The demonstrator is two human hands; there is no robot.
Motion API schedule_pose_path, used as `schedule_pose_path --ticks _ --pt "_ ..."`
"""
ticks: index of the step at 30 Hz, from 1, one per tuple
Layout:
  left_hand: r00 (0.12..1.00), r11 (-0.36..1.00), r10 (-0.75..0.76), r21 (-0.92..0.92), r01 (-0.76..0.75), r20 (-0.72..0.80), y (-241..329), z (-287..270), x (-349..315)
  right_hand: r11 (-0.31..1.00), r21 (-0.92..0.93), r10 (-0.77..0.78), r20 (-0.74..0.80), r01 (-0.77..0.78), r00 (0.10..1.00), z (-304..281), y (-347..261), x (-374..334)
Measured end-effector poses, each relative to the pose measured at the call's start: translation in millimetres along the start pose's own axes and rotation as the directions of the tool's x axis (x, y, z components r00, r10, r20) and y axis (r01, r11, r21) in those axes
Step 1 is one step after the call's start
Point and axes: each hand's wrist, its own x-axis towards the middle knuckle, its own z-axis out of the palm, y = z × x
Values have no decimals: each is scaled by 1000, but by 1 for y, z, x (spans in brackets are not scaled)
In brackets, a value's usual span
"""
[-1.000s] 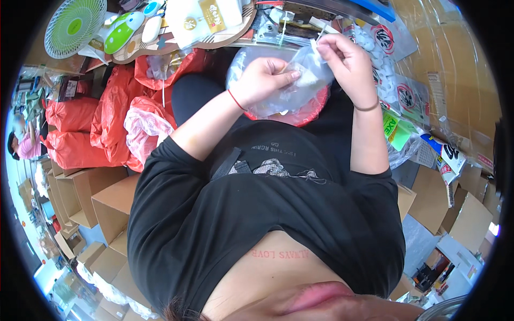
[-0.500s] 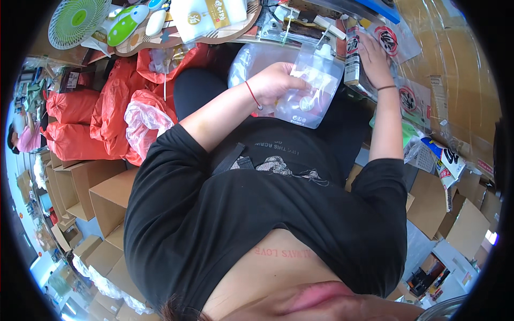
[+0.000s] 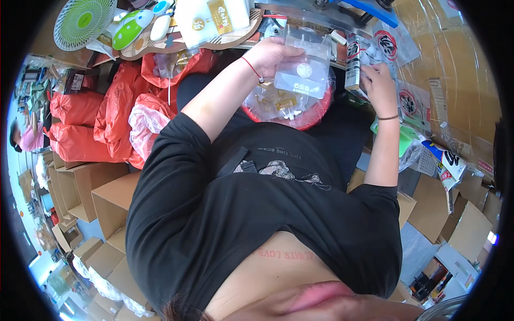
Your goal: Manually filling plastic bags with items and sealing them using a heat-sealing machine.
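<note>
Nearest, a round red basin (image 3: pixel 324 111) sits by the person's lap. Above it, the left hand (image 3: pixel 274 56) pinches a flat, clear plastic pouch (image 3: pixel 302 69). The right hand (image 3: pixel 379 85), half-curled, dips among small white plastic pieces (image 3: pixel 372 53); its grip cannot be told. Beyond: wavy-edged brown board (image 3: pixel 249 31), green-and-white fan (image 3: pixel 84 20), bulging red plastic bags (image 3: pixel 80 142), open brown cardboard boxes (image 3: pixel 116 195).

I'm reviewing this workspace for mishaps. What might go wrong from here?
The clear pouch is held only near one edge by the left hand, so it might slip, perhaps into the red-rimmed container that shows behind it. The right hand is at the small white pieces; a careless pull might scatter some.
</note>
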Motion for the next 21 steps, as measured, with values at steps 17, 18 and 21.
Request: schedule_pose_path --ticks 17,18,21 --pt "884 548 450 821 -162 -126 7 -52 -76 820 535 -128 -176 204 976 -14 -82 13" --pt "904 506 419 849 -152 -88 9 -37 -78 753 631 -189 -67 188 980 -19 -92 16" --pt "938 418 345 897 -143 -11 2 -5 -79 611 789 17 -101 70 995 -30 -109 32"
